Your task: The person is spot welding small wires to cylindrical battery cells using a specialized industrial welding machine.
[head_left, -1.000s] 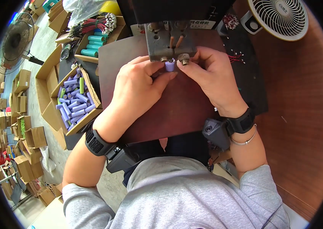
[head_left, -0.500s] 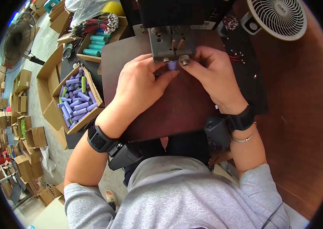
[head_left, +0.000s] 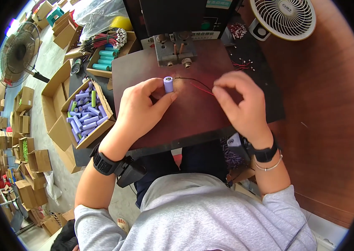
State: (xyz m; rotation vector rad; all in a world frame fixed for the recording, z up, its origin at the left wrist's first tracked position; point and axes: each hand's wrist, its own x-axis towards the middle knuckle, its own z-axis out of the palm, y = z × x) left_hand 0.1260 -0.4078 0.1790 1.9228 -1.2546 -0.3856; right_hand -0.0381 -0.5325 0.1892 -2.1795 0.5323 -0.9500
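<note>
A purple cylindrical battery cell (head_left: 168, 85) stands roughly upright between the thumb and fingers of my left hand (head_left: 140, 106). To its right, my right hand (head_left: 244, 104) pinches a thin pair of wires (head_left: 202, 86), one black and one red. The black wire stretches to the top of the cell; whether it is attached there is too small to tell. The red wire's tip ends short of the cell. Both hands are over the dark red work board (head_left: 185, 121), in front of the spot welder's electrode head (head_left: 176, 54).
On the left, a cardboard box (head_left: 111, 121) holds many purple and a few green cells. Behind it, another box (head_left: 133, 42) contains teal cells and bundled wires. Loose wire leads (head_left: 241, 65) lie at the right, near a white fan (head_left: 283, 19). A standing fan (head_left: 18, 54) is far left.
Both hands have drawn back from beneath the electrode head. The left has brought the cell nearer and leftward; the right has moved away from it, and the wires now show between them.
</note>
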